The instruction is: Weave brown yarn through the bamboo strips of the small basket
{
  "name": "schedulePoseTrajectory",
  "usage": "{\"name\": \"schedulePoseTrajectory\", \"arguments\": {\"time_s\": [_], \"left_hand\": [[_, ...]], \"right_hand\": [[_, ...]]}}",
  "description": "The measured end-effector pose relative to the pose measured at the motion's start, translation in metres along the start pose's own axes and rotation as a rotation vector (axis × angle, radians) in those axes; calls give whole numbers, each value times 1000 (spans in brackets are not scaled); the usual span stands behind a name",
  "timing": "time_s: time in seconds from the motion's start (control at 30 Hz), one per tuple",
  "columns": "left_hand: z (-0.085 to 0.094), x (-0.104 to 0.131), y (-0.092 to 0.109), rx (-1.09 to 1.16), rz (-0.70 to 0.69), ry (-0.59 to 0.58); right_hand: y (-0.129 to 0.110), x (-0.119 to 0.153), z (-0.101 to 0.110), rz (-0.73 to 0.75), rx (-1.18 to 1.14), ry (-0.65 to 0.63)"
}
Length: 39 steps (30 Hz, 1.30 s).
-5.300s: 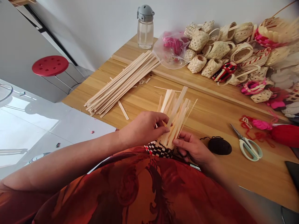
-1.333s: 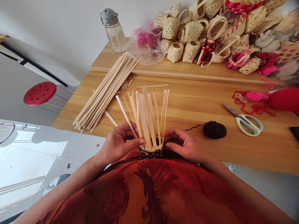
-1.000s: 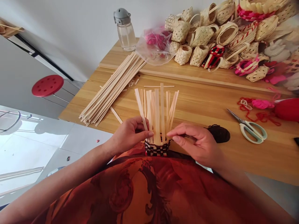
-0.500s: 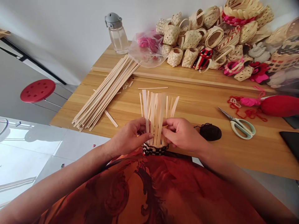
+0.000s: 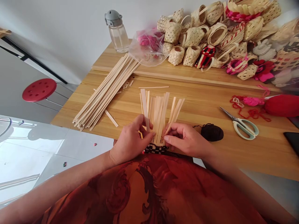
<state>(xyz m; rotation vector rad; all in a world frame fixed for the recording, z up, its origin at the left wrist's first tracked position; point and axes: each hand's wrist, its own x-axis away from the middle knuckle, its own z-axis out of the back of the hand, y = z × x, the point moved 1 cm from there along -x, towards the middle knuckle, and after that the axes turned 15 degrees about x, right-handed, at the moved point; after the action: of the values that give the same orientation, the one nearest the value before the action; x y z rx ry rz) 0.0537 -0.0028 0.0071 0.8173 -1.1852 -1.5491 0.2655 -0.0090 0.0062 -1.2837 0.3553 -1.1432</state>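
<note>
A small part-woven basket [image 5: 155, 149] with a black-and-pale checkered band sits against my clothing at the table's front edge. Pale flat wooden strips [image 5: 159, 107] stand up from it and fan apart at the top. On the left side, my left hand [image 5: 134, 138] pinches strips between thumb and fingers. My right hand [image 5: 184, 138] is closed on the right-hand strips, which lean outward to the right. Its fingertips hide the lower ends of those strips. A dark yarn ball [image 5: 212, 132] lies just beyond my right hand, with a strand running toward the basket.
A bundle of loose strips [image 5: 106, 93] lies to the left. Scissors [image 5: 241, 124] and red yarn [image 5: 282, 105] are at the right. Behind a wooden ledge [image 5: 187, 79] stand several small woven baskets [image 5: 176, 55], a plastic bag [image 5: 149, 51] and a bottle [image 5: 118, 35]. A red stool [image 5: 39, 89] stands left.
The strips on the right have been drawn outward, away from the middle ones. My right hand has shifted slightly lower with them, and the left hand has turned a little. The view has moved slightly.
</note>
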Motion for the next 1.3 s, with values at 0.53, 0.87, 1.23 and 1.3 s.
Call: {"name": "schedulePoseTrajectory", "arguments": {"time_s": [0.53,0.87,1.23,1.3], "left_hand": [[3,-11,16,-271,-33,-111],[2,-19,7,292,246,-168],[13,-15,19,490,184,-230],[13,-17,19,516,213,-269]], "right_hand": [[-13,9,-8,114,394,211],[-12,5,-7,113,426,180],[-15,0,-10,5,472,209],[-15,0,-9,2,475,217]]}}
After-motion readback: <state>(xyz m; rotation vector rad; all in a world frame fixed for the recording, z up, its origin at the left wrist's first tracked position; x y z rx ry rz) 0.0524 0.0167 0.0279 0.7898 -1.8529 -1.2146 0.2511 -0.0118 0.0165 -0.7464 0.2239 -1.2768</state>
